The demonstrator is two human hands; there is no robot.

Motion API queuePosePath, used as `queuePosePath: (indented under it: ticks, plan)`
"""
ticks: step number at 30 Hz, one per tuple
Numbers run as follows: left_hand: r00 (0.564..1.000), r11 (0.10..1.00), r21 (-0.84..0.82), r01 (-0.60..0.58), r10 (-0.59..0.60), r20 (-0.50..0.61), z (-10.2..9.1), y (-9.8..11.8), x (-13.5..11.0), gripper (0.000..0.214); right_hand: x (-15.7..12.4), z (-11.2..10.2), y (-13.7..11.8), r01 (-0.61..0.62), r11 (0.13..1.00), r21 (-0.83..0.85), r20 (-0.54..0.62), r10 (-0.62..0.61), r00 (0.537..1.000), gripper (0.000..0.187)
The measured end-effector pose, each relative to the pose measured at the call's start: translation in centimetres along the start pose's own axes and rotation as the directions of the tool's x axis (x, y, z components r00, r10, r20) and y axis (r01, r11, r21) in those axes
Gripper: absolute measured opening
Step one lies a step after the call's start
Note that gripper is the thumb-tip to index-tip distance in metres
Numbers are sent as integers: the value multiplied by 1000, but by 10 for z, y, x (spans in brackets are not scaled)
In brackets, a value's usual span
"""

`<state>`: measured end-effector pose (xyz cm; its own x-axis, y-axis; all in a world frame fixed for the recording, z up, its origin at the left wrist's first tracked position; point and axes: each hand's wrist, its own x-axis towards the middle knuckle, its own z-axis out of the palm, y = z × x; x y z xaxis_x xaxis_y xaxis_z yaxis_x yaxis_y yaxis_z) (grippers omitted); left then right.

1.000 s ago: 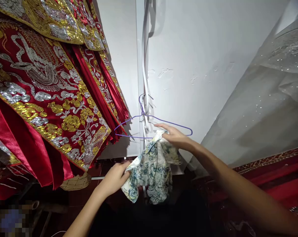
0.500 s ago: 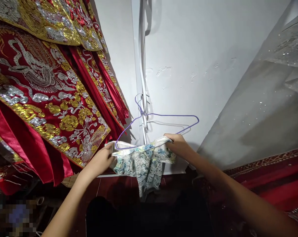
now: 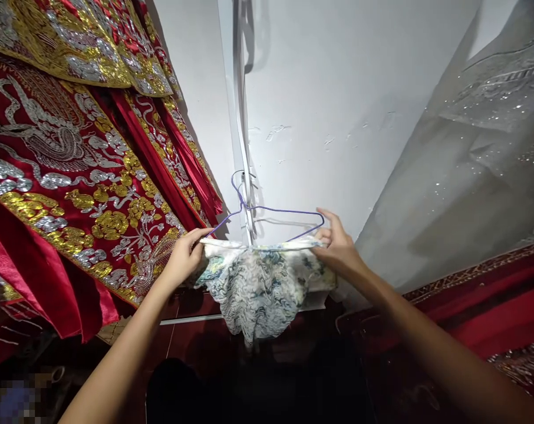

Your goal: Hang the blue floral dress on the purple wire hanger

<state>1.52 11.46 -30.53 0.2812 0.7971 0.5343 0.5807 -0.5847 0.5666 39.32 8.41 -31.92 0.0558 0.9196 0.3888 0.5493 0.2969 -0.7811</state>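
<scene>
A purple wire hanger hangs by its hook from a white upright strip on the wall. A white garment with a blue and yellow floral print hangs at the hanger's lower part, its top edge stretched between my hands. My left hand pinches the garment's left top corner, beside the hanger's left end. My right hand grips the right part of the top edge, with the index finger reaching up to the hanger's right end. The garment hides the hanger's bottom bar.
Red garments with gold and silver embroidery hang close on the left. A sheer greyish sparkling fabric hangs on the right, above red cloth. Behind the hanger is a white wall; dark red floor tiles lie below.
My right hand has moved up to the hanger's right end with the garment's edge. The garment's top is now pulled wider and straighter across the hanger. The view has shifted slightly right.
</scene>
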Motion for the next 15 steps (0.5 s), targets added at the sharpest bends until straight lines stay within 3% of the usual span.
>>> queuePosePath:
  ticks: [2,3,6,9,11,12,13,15]
  plan:
    - [1000,1000,6,13,-13,-2,-3,5,2,39,10,-16,2,3,991,-136,-53,-11,999,94]
    - [1000,1000,-2,26,-26,1,-3,8,3,38,16,-23,1,5,980,-198,-24,-10,1000,87]
    - [998,998,-15,62,-62,-23,-6,13,7,29,30,-45,-8,17,972,-233,216,35,976,56]
    - [988,996,29,83,-78,-134,-13,11,12,21,38,-73,-26,3,993,-120,544,63,837,32]
    - [970,991,44,127,-115,-214,-16,10,15,20,41,-91,-38,-40,999,-34,704,53,709,29]
    - [961,988,35,147,-135,-240,-17,10,16,20,42,-96,-43,-84,996,18,745,43,666,33]
    - [956,987,15,158,-149,-252,-16,11,17,20,44,-98,-47,-144,987,76,753,38,657,37]
    - [959,990,-41,137,-143,-244,-11,15,19,19,46,-87,-53,-283,937,206,694,64,717,41]
